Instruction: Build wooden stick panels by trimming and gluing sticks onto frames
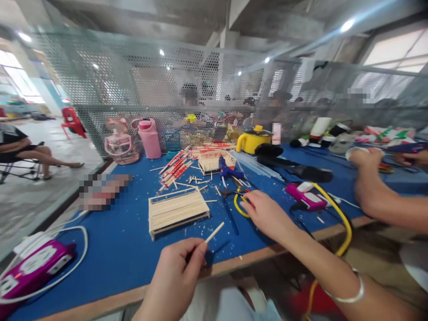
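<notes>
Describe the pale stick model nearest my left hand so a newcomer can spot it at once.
On the blue tabletop, find the left hand pinching a wooden stick. Just beyond it stands a pale, rectangular stick model with a slatted deck. Unlike the rear stick model, it has no blue glue gun at its side.

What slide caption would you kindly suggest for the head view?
Left hand holding a wooden stick, right hand at the pliers, near a wooden frame on blue tabletop.
</notes>
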Demonstrator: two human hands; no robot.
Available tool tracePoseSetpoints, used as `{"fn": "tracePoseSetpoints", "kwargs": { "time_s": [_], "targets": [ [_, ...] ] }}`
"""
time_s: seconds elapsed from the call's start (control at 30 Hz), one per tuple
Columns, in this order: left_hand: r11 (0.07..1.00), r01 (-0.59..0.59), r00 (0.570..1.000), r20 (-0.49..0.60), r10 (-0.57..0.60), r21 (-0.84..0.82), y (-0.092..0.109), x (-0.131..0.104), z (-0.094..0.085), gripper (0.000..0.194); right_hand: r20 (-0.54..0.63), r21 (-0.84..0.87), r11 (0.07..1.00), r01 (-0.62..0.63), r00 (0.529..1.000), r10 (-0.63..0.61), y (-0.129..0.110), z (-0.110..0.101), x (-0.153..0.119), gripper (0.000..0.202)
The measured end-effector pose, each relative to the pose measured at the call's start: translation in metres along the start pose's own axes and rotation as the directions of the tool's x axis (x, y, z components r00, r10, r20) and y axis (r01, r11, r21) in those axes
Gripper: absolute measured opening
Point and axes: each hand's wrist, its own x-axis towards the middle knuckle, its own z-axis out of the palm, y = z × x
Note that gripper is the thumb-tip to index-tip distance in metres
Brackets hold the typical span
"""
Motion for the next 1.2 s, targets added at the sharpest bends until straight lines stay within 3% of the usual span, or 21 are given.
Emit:
{"fn": "tracePoseSetpoints", "kwargs": {
  "time_s": [0.07, 0.17, 0.2, 0.3, 0.33, 0.43, 0.63, 0.7, 0.77, 0.83, 0.9, 0.97, 1.07, 1.13, 1.2],
  "targets": [
    [0.999, 0.04, 0.999, -0.001, -0.04, -0.013, -0.002, 0.003, -0.002, 0.037, 0.018, -0.042, 0.998, -0.056, 0.998, 0.057, 0.013, 0.002, 0.009, 0.027],
    [0.997, 0.077, 0.997, -0.011, -0.077, -0.02, -0.007, 0.008, -0.002, 0.037, 0.06, -0.098, 0.994, -0.054, 0.996, 0.06, 0.014, 0.006, 0.016, 0.033],
    [0.996, 0.082, 0.996, -0.018, -0.083, -0.034, -0.008, 0.009, -0.001, 0.037, 0.086, -0.13, 0.989, -0.067, 0.993, 0.079, 0.01, 0.009, 0.017, 0.042],
    [0.991, 0.087, 0.995, -0.043, -0.092, -0.098, -0.009, 0.011, -0.002, 0.037, 0.208, -0.217, 0.966, -0.138, 0.961, 0.184, -0.001, 0.02, 0.019, 0.098],
    [0.988, 0.091, 0.994, -0.048, -0.098, -0.122, -0.009, 0.011, -0.002, 0.036, 0.255, -0.229, 0.962, -0.15, 0.944, 0.208, -0.004, 0.024, 0.019, 0.105],
    [0.971, 0.118, 0.991, -0.035, -0.128, -0.207, -0.011, 0.011, -0.005, 0.036, 0.317, -0.245, 0.955, -0.165, 0.918, 0.239, -0.006, 0.031, 0.02, 0.099],
    [0.918, 0.143, 0.985, -0.034, -0.168, -0.369, -0.02, 0.013, -0.007, 0.037, 0.227, -0.294, 0.937, -0.189, 0.938, 0.261, -0.009, 0.022, 0.019, 0.085],
    [0.898, 0.149, 0.984, -0.028, -0.176, -0.413, -0.022, 0.015, -0.007, 0.036, 0.174, -0.216, 0.958, -0.186, 0.958, 0.226, -0.007, 0.012, 0.013, 0.085],
    [0.864, 0.157, 0.983, -0.013, -0.185, -0.478, -0.021, 0.015, -0.007, 0.034, 0.088, 0.03, 0.979, -0.201, 0.976, 0.198, -0.004, 0.0, 0.005, 0.086],
    [0.802, 0.169, 0.982, 0.027, -0.188, -0.572, -0.018, 0.015, -0.005, 0.033, 0.021, 0.415, 0.89, -0.188, 0.98, 0.197, -0.002, -0.01, -0.004, 0.079],
    [0.725, 0.191, 0.981, 0.106, -0.162, -0.662, -0.011, 0.014, 0.001, 0.034, 0.012, 0.719, 0.679, -0.147, 0.98, 0.199, -0.006, -0.013, -0.01, 0.06],
    [0.667, 0.208, 0.977, 0.188, -0.103, -0.716, -0.002, 0.012, 0.009, 0.034, 0.04, 0.883, 0.45, -0.135, 0.976, 0.215, -0.017, -0.008, -0.013, 0.053],
    [0.658, 0.217, 0.97, 0.233, -0.064, -0.721, 0.009, 0.011, 0.014, 0.035, 0.188, 0.96, 0.164, -0.228, 0.955, 0.228, -0.038, 0.009, -0.014, 0.053],
    [0.71, 0.171, 0.984, 0.157, -0.085, -0.683, 0.012, 0.013, 0.01, 0.033, 0.297, 0.937, 0.136, -0.321, 0.94, 0.169, -0.048, 0.017, -0.017, 0.065],
    [0.793, 0.08, 0.996, 0.021, -0.085, -0.604, 0.012, 0.016, 0.001, 0.031, 0.365, 0.901, 0.222, -0.373, 0.928, 0.079, -0.053, 0.017, -0.024, 0.072]
  ]
}}
